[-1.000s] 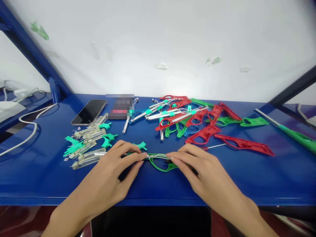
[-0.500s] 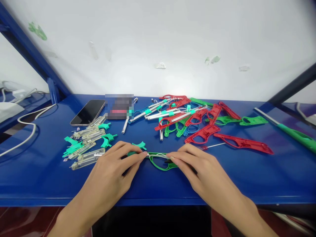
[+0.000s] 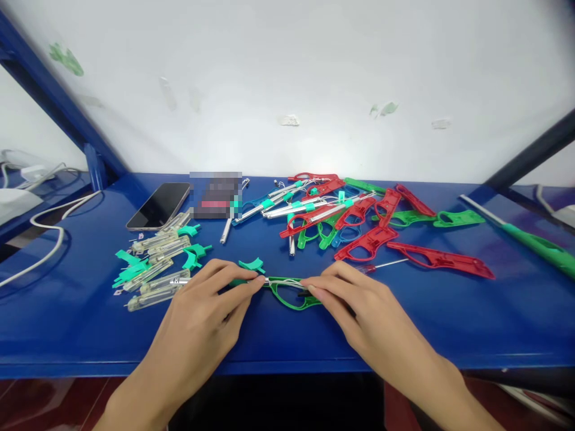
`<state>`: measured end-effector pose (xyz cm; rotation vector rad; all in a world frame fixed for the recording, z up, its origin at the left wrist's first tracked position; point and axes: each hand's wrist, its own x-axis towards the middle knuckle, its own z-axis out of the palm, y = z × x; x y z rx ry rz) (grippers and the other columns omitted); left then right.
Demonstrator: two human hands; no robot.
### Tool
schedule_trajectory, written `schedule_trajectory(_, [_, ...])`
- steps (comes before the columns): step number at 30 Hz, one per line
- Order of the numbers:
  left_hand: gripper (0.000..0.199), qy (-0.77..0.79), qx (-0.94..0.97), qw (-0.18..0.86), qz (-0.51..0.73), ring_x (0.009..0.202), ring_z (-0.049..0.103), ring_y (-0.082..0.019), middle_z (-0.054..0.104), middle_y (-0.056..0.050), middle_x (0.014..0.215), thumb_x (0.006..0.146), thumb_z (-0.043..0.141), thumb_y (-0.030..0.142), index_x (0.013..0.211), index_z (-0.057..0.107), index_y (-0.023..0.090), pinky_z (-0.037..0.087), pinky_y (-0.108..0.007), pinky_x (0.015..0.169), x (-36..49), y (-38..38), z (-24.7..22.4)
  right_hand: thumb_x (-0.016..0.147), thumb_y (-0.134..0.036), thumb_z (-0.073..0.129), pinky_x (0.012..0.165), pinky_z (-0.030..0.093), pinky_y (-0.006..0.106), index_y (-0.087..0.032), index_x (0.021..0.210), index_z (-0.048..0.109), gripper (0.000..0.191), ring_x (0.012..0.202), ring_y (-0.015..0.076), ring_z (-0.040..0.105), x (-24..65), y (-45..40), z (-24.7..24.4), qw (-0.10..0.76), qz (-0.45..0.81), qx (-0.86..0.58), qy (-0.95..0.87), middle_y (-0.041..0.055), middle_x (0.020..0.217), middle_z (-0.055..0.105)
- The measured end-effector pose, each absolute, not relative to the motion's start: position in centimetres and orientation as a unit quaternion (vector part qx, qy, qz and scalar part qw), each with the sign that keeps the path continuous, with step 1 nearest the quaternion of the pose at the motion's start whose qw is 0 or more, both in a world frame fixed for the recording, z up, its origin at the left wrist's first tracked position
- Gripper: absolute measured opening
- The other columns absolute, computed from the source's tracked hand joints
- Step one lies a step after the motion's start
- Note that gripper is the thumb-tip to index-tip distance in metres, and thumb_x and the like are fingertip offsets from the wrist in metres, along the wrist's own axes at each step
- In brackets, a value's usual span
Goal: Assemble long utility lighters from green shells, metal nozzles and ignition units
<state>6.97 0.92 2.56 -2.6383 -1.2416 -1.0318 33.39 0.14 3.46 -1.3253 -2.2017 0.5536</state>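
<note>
A green lighter handle half (image 3: 287,304) lies near the front of the blue table, with its loop towards me. My left hand (image 3: 211,305) is closed on its left part, thumb and forefinger pinching a silver lighter tube (image 3: 266,281) that lies along the shell. Thin white wires (image 3: 291,283) run from the tube across to the right. My right hand (image 3: 363,305) is closed at the other end of the shell, fingertips pinched where the wires vanish. A small black part shows beside these fingertips. Just behind my left hand lies a teal trigger (image 3: 251,265).
Clear lighter tanks (image 3: 153,294) and teal triggers lie at left, before a phone (image 3: 159,205). Metal tubes (image 3: 287,209) and red (image 3: 442,260), green and blue handle halves are heaped behind. A screwdriver (image 3: 372,267) lies behind my right hand; a green lighter (image 3: 534,245) at far right.
Both hands keep their grip on the green handle half with barely any movement. The whole view has shifted very slightly.
</note>
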Motion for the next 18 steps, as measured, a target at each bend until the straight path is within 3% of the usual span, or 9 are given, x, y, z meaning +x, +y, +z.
schedule_trajectory(5, [0.018, -0.402, -0.847, 0.035, -0.346, 0.102, 0.067, -0.016, 0.078, 0.001, 0.109, 0.100, 0.067, 0.013, 0.115, 0.072, 0.022, 0.059, -0.030, 0.089, 6.75, 1.10, 2.50, 0.114, -0.031, 0.047, 0.086, 0.057, 0.034, -0.032, 0.121, 0.074, 0.028, 0.089, 0.0164, 0.072, 33.29, 0.09, 3.49, 0.252, 0.203, -0.491, -0.809, -0.0002, 0.109, 0.070])
schedule_trajectory(18, [0.021, -0.392, -0.863, 0.016, -0.319, 0.101, 0.073, -0.017, 0.074, -0.004, 0.119, 0.105, 0.059, 0.016, 0.116, 0.074, 0.023, 0.062, -0.033, 0.090, 6.59, 0.84, 2.65, 0.114, -0.033, 0.046, 0.079, 0.060, 0.031, -0.031, 0.116, 0.077, 0.031, 0.088, 0.0165, 0.072, 33.34, 0.17, 3.56, 0.257, 0.202, -0.490, -0.808, 0.0020, 0.107, 0.072])
